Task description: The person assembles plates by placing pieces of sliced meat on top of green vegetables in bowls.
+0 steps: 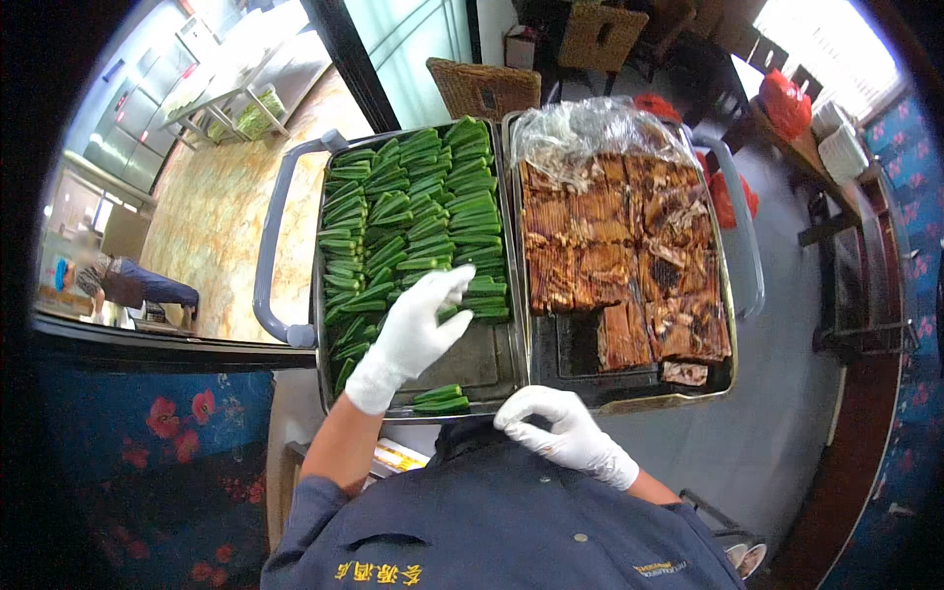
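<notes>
My left hand (424, 321), in a white glove, hangs over the lower part of a metal tray (472, 361). Its thumb stands away from its fingers, and nothing shows in its grasp. Green okra pods (413, 199) lie in tight rows behind and beside it; a few loose pods (442, 398) rest by the tray's front edge. My right hand (560, 431), also gloved, is curled at the front edge, fingertips against the thumb, with nothing visible between them. A second tray (568, 350), to the right, holds browned sliced meat (582, 243), partly under crumpled clear plastic film (597, 136).
Grey handles (274, 243) (737, 221) curve up on both sides of the trays. Wicker chairs (487, 88) stand behind. Red plastic bags (785, 103) and stacked white dishes (841, 151) sit on a side table at right. Beyond a glass partition, a person (140, 284) bends over.
</notes>
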Demonstrator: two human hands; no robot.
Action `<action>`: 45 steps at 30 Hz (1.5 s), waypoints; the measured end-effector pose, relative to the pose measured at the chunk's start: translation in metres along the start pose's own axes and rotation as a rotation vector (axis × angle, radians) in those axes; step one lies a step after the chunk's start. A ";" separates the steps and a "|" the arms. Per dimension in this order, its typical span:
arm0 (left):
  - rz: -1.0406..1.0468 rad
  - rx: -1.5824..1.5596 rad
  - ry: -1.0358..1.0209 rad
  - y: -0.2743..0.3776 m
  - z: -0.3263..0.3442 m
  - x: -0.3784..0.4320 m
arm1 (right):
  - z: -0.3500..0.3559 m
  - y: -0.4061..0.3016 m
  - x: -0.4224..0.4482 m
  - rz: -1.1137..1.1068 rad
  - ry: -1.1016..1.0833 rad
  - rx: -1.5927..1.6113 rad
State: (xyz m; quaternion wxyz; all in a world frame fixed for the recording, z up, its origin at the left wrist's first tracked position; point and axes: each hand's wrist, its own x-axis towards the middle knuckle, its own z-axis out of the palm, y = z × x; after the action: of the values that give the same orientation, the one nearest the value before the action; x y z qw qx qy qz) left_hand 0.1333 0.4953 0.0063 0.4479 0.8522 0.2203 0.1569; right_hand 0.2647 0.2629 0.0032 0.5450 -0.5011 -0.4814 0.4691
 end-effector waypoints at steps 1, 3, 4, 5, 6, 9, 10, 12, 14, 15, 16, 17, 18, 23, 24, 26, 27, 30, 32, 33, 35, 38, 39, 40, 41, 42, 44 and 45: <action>0.072 0.257 -0.015 -0.006 0.002 0.016 | -0.003 -0.007 -0.008 0.096 0.066 -0.004; 0.151 0.609 -0.100 -0.024 0.008 0.049 | -0.012 -0.006 -0.025 0.038 0.182 -0.052; 0.138 0.666 -0.185 -0.030 0.011 0.053 | -0.013 -0.006 -0.036 0.076 0.230 -0.046; 0.134 0.720 -0.275 -0.023 0.017 0.061 | -0.014 -0.004 -0.046 0.090 0.292 0.004; 0.126 0.775 -0.364 -0.019 0.021 0.065 | -0.016 0.000 -0.051 0.067 0.338 -0.049; 0.156 0.835 -0.332 -0.026 0.036 0.066 | -0.015 0.007 -0.064 0.102 0.437 0.033; 0.147 0.852 -0.319 -0.027 0.039 0.067 | -0.014 0.009 -0.067 0.107 0.457 0.058; 0.162 0.774 -0.275 -0.030 0.041 0.064 | -0.012 0.009 -0.066 0.128 0.483 0.111; 0.145 0.698 -0.233 -0.028 0.042 0.059 | -0.010 0.010 -0.063 0.167 0.483 0.166; 0.084 0.674 -0.302 -0.020 0.040 0.063 | -0.011 0.012 -0.061 0.154 0.458 0.153; 0.092 0.685 -0.301 -0.021 0.041 0.065 | -0.013 0.016 -0.058 0.140 0.432 0.141; 0.101 0.692 -0.298 -0.024 0.042 0.065 | -0.015 0.017 -0.054 0.127 0.407 0.125; 0.110 0.699 -0.295 -0.026 0.043 0.066 | -0.018 0.019 -0.050 0.123 0.379 0.096; 0.039 0.691 -0.357 -0.028 0.048 0.067 | -0.038 0.012 -0.024 0.084 0.226 0.059; 0.110 0.688 -0.323 -0.030 0.050 0.063 | -0.042 0.012 -0.021 0.082 0.188 0.071; 0.086 0.654 -0.321 -0.025 0.054 0.053 | -0.050 0.014 -0.015 0.073 0.153 0.068; 0.036 0.679 -0.361 -0.021 0.056 0.052 | -0.054 0.014 -0.011 0.072 0.126 0.063; -0.016 0.743 -0.374 -0.012 0.062 0.042 | -0.064 0.015 -0.002 0.080 0.040 0.041; -0.076 0.717 -0.351 -0.010 0.066 0.038 | -0.071 0.016 0.005 0.096 -0.020 0.065; -0.136 0.689 -0.345 -0.010 0.068 0.036 | -0.074 0.016 0.008 0.100 -0.048 0.076; -0.216 0.628 -0.305 -0.012 0.069 0.028 | -0.079 0.017 0.012 0.114 -0.100 0.103; -0.282 0.507 -0.217 -0.012 0.071 0.023 | -0.086 0.018 0.018 0.093 -0.154 0.086; -0.276 0.453 -0.172 -0.011 0.070 0.023 | -0.086 0.016 0.019 0.131 -0.163 0.129; -0.304 0.416 -0.156 -0.013 0.072 0.021 | -0.086 0.018 0.018 0.131 -0.174 0.136; -0.322 0.410 -0.142 -0.013 0.074 0.019 | -0.086 0.021 0.018 0.125 -0.186 0.137; -0.337 0.404 -0.129 -0.013 0.076 0.018 | -0.085 0.023 0.019 0.118 -0.194 0.138; -0.305 0.450 -0.081 -0.012 0.081 0.021 | -0.084 0.024 0.019 0.156 -0.209 0.136; -0.285 0.472 -0.056 -0.012 0.083 0.022 | -0.083 0.023 0.019 0.174 -0.215 0.131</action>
State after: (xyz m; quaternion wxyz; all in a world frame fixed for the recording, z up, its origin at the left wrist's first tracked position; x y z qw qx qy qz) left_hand 0.1882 0.4546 -0.0477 0.2605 0.8973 0.3561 0.0130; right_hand 0.3485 0.2749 -0.0220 0.4792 -0.4511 -0.4600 0.5960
